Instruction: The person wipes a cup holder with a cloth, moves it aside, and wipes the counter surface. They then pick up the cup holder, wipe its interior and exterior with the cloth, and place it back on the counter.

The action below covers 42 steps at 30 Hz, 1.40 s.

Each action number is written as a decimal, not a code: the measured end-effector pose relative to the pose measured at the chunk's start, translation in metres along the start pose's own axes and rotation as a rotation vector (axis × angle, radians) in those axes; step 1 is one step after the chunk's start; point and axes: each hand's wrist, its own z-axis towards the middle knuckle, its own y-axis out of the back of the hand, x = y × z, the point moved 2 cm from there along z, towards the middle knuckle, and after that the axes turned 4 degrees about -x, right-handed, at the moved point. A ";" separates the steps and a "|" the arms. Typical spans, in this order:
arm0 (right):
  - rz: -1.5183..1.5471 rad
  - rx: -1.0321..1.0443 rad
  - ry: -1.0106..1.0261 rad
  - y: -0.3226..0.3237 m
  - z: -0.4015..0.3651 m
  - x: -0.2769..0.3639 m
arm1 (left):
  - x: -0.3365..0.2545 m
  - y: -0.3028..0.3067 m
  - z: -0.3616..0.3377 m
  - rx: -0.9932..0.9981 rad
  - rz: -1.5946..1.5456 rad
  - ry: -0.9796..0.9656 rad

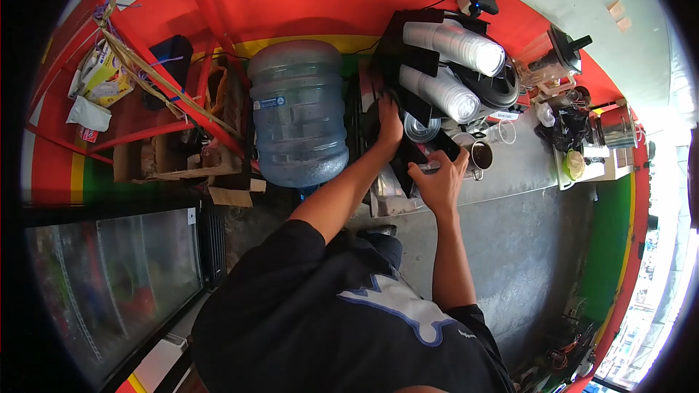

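Observation:
A black cup organizer (416, 107) stands on the counter with stacked clear plastic cups (455, 47) lying sideways in its upper slot. A second cup stack (439, 93) lies below, near a clear round lid or cup (421, 129). My left hand (390, 122) reaches to the organizer's left side, its fingers partly lost against the dark panel. My right hand (441, 180) is at the organizer's lower front, thumb and fingers bent around a small shiny, clear-looking thing (430, 167) that I cannot identify. Beside it is a metal mug (480, 155) with dark contents.
A large blue water jug (298, 113) stands left of the organizer. Farther right are a blender (557, 58), a black plastic bag (566, 127) and a metal pot (617, 131). A red shelf rack (156, 73) and a glass-door fridge (116, 284) are at the left.

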 end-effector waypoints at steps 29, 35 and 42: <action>-0.076 -0.015 0.010 -0.002 -0.002 -0.002 | -0.048 -0.039 -0.018 -0.321 0.101 0.052; -0.059 0.014 -0.030 -0.004 0.001 -0.003 | -0.022 -0.060 -0.008 -0.173 1.260 -0.565; -0.064 0.006 0.008 -0.004 0.003 -0.002 | -0.045 -0.053 -0.043 -0.130 0.699 -0.905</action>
